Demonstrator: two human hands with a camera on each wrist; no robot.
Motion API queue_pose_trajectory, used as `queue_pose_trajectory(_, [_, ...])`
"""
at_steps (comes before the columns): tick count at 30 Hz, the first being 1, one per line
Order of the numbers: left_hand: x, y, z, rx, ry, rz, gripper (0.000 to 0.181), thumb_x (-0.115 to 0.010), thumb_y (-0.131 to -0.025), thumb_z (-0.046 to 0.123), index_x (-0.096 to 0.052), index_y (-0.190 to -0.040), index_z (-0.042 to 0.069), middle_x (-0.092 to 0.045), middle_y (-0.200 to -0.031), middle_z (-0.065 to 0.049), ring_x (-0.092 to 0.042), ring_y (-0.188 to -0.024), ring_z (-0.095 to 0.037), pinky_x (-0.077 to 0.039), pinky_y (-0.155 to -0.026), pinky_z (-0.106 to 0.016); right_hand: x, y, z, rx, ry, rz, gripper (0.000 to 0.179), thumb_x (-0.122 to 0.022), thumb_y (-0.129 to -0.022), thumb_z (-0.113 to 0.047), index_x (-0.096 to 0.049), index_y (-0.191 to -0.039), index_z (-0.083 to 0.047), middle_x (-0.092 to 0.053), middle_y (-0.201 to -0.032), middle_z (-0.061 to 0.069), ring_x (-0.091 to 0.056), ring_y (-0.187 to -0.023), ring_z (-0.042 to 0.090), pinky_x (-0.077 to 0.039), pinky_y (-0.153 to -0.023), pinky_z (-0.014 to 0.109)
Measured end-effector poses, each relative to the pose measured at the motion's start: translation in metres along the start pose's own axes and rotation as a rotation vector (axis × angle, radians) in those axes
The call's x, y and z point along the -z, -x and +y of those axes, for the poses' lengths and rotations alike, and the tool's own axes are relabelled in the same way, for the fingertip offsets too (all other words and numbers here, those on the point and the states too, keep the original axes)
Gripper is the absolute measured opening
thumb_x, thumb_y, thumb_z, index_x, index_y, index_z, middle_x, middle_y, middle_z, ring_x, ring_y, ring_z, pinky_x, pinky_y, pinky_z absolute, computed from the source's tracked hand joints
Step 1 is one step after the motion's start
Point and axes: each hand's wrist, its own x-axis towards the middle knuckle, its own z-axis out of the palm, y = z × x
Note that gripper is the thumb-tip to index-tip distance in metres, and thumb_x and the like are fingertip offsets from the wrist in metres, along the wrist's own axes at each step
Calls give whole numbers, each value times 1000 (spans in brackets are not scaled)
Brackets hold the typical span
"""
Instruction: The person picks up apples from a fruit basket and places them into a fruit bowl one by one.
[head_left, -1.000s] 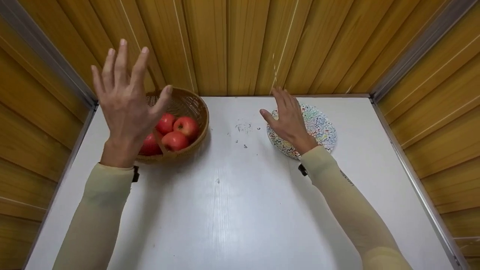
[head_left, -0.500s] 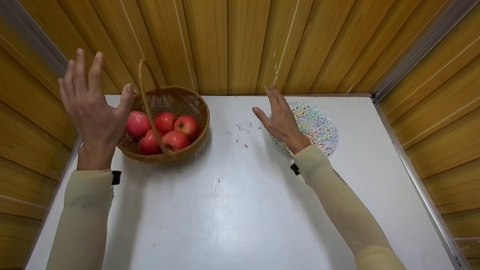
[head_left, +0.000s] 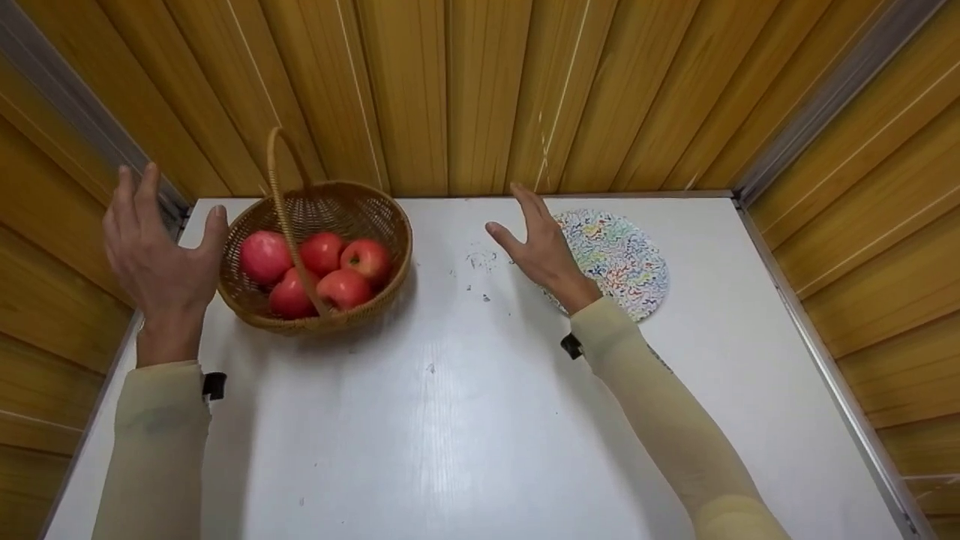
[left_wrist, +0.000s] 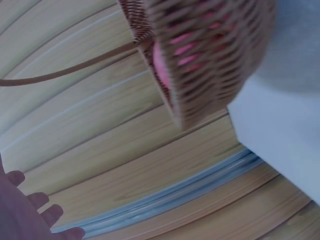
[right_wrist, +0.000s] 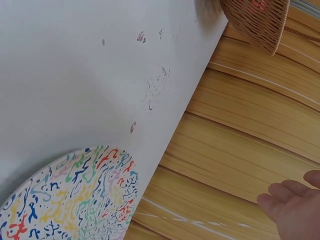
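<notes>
A brown wicker basket (head_left: 352,315) with an arched handle (head_left: 279,195) stands at the back left of the table. Several red apples (head_left: 367,259) lie inside it. My left hand (head_left: 161,259) is raised just left of the basket, fingers extended and thumb apart, holding nothing. In the left wrist view, the basket's woven side (left_wrist: 215,65) shows pink through its gaps. To the right lies a flat round disc (head_left: 619,262) patterned with multicoloured squiggles. Over its left edge hovers my right hand (head_left: 544,251), fingers extended and holding nothing; the forearm and hand hide part of the disc.
The white table (head_left: 427,450) has dark scuff marks (head_left: 480,262) between basket and disc. Wood-plank walls (head_left: 480,90) enclose the back and both sides, with a metal edge (head_left: 825,367) along the table's right.
My left hand has moved left and down, off from in front of the basket, uncovering its handle and another apple. My right hand has shifted left across the disc. The view has tilted slightly.
</notes>
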Motion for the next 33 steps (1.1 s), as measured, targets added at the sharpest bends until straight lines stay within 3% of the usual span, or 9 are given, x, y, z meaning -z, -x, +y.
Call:
queue_pose_trajectory(8, [-12, 18, -32, 102, 27, -76, 76, -71, -98, 44, -45, -164, 18, -33, -171, -8, -32, -156, -27, -32, -123, -58, -12, 0, -8, -40, -57, -30, 86, -56, -104, -61, -27, -170, -14, -28, -172, 13, -27, -158, 34, -27, -125, 58])
queue_pose_trajectory(15, [-15, 30, -48, 202, 6, -198, 76, -66, -101, 42, -37, -167, 18, -30, -172, -12, -29, -157, -30, -28, -124, -60, -21, 2, -11, -54, -80, -43, 85, -57, -104, -60, -28, -170, -13, -29, -172, 14, -28, -157, 35, -27, -126, 58])
queue_pose_trajectory(20, [-15, 45, -61, 305, 11, -286, 75, -62, -104, 41, -32, -169, 19, -29, -173, -11, -42, -149, -39, -34, -119, -65, -28, 2, -12, -43, -86, -66, 85, -55, -105, -59, -28, -170, -12, -31, -171, 13, -29, -157, 33, -28, -125, 57])
queue_pose_trajectory(28, [-23, 59, -67, 458, 106, -375, 73, -55, -106, 45, -29, -170, 20, -32, -172, -8, -47, -145, -40, -41, -116, -60, -37, 2, -15, -40, -87, -91, 84, -54, -106, -61, -28, -169, -13, -31, -171, 12, -30, -157, 32, -28, -126, 53])
queue_pose_trajectory(33, [-28, 63, -67, 489, 140, -410, 72, -50, -106, 46, -32, -169, 16, -34, -171, -7, -50, -144, -38, -43, -115, -58, -41, 1, -16, -37, -105, -101, 83, -54, -106, -60, -29, -169, -11, -33, -170, 12, -31, -157, 31, -27, -127, 51])
